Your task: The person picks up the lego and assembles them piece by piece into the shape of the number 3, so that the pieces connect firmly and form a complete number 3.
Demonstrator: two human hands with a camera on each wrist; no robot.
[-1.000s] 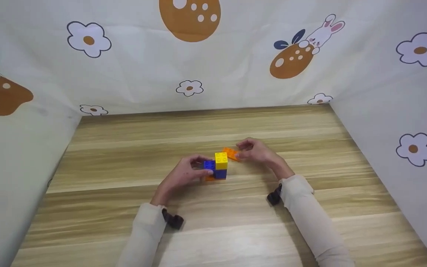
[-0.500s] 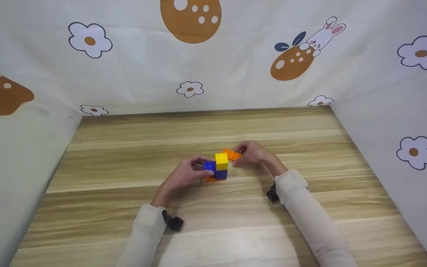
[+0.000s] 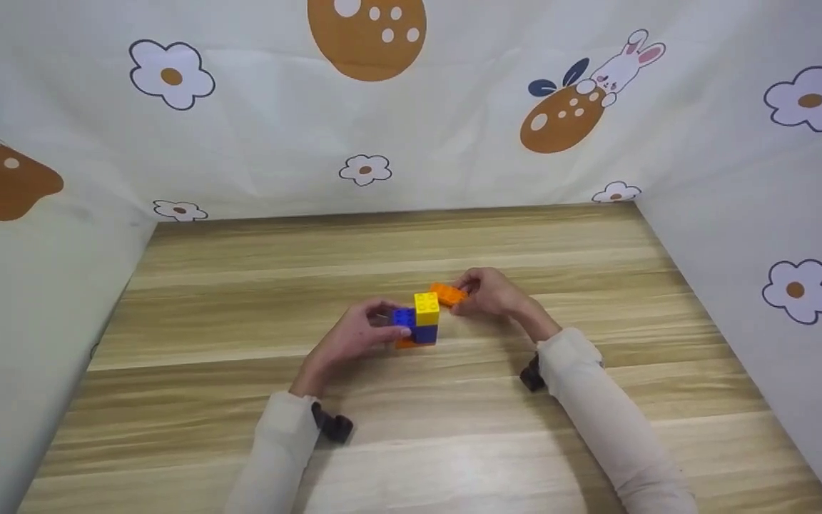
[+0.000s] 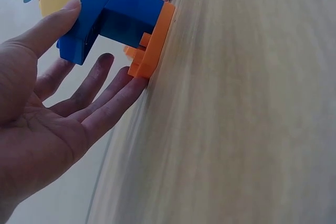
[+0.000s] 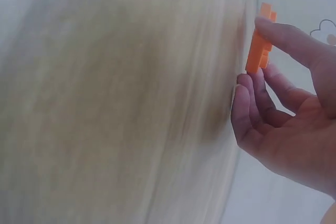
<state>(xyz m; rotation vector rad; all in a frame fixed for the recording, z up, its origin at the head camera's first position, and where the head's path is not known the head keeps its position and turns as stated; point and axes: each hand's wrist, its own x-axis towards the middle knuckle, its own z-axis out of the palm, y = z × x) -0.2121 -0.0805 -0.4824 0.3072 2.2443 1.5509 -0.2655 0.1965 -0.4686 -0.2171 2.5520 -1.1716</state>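
My left hand (image 3: 355, 330) grips a small stack of building bricks in the middle of the table. In the left wrist view its thumb lies on an overhanging blue brick (image 4: 79, 40), while fingertips reach the flat orange base brick (image 4: 157, 40). Another blue brick (image 4: 134, 11) sits on that base. A yellow brick (image 3: 426, 308) tops the stack at its right side. Just behind and right of the stack, my right hand (image 3: 494, 294) pinches a flat orange brick (image 5: 257, 51) between thumb and fingers. In the right wrist view its studs face the palm side.
The wood-grain table (image 3: 411, 414) carries the bricks. A pale cloth wall (image 3: 254, 143) printed with flowers and rabbits closes off the back and both sides. Black wrist cameras are strapped at both cuffs, one at the left wrist (image 3: 336, 427).
My right hand has closed its fingers on the flat orange brick, which it has shifted slightly. The left hand and the stack stay almost still.
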